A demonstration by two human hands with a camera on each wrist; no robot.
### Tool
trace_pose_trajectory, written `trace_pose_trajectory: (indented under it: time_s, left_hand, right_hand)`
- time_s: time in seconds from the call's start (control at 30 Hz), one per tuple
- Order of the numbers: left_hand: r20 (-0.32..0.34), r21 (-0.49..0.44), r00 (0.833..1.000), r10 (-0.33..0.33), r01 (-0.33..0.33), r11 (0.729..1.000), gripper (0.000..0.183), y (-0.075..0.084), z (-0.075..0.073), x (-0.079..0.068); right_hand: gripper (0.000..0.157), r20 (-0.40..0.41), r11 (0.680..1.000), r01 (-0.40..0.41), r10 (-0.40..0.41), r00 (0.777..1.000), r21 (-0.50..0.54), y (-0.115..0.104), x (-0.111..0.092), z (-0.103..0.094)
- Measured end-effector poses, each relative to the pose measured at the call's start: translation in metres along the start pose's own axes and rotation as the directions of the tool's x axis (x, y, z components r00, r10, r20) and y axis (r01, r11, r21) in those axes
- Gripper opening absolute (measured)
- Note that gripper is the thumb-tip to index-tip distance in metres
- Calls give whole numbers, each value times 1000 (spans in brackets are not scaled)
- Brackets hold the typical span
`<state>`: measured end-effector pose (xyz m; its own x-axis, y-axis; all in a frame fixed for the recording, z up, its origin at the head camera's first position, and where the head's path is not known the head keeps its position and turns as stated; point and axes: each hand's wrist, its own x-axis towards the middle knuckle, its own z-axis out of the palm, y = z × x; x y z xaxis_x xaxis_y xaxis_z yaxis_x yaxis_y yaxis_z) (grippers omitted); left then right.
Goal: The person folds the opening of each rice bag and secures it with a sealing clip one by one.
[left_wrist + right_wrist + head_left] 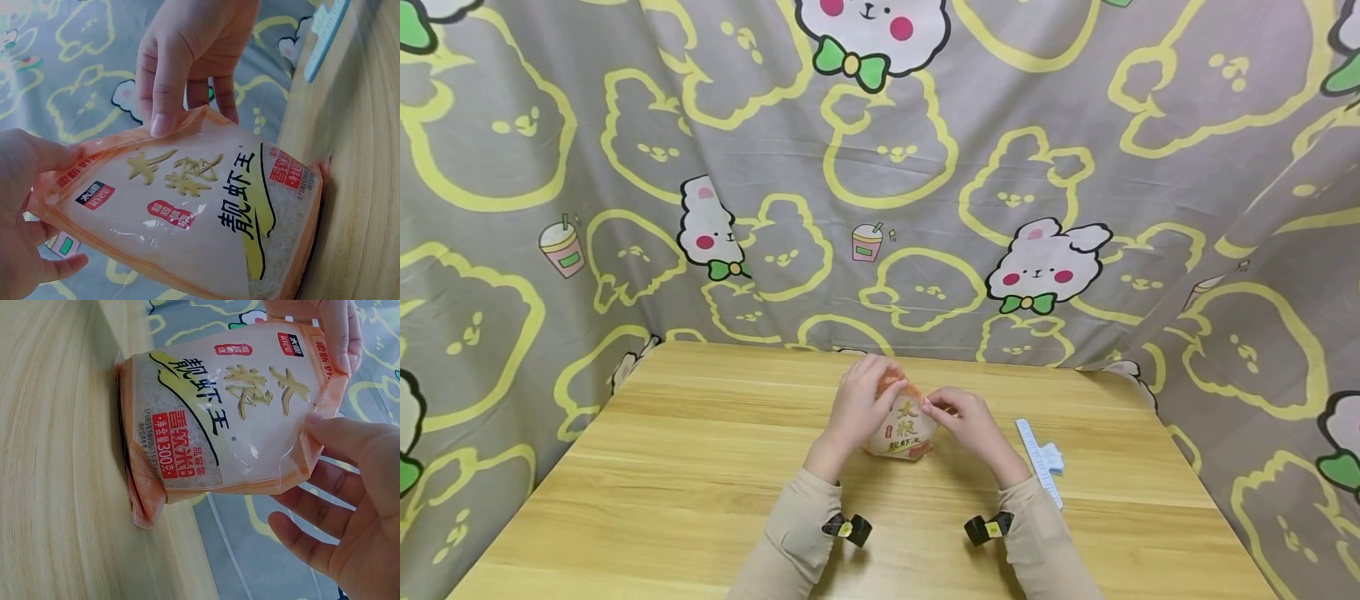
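A bag of rice (904, 429) with an orange border and gold lettering stands upright on the wooden table. White grains show through its clear lower part in the left wrist view. My left hand (862, 400) pinches one top corner of the bag, thumb on the printed front. At the other end of the top edge my right hand (964, 417) pinches the orange border, its thumb (331, 428) on the front and its other fingers behind. Between the two hands the top edge runs slanted, lower on the right.
A light blue ruler-like clip (1040, 463) lies on the table (685, 475) just right of the right forearm. A grey curtain (917, 217) with cartoon prints hangs behind the table and along both sides. Each wrist carries a small black camera (847, 528).
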<state>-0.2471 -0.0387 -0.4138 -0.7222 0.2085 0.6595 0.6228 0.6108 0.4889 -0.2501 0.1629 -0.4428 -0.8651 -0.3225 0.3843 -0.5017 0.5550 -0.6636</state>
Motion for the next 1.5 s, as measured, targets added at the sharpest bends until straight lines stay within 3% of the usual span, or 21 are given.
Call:
trace_pose_trajectory:
  time_s: [0.63,0.93,1.17,1.5]
  left_hand:
    - [52,-58,998,-24,27,998,8,-1,-1,0]
    - [33,-44,999,-7,8,999,6,1,-2,1]
    - [34,-41,999,13,-11,999,6,0,-3,2]
    - [84,-70,996,13,-7,998,8,1,-10,2]
  right_hand:
    - [9,8,1000,4,-4,1000,-9,-1,0,-1]
    - [9,7,1000,21,-21,1000,-21,-4,0,-1]
    - [12,-81,997,77,-78,994,-23,-10,2,5]
    - [11,-238,988,151,-143,961,17,-22,1,14]
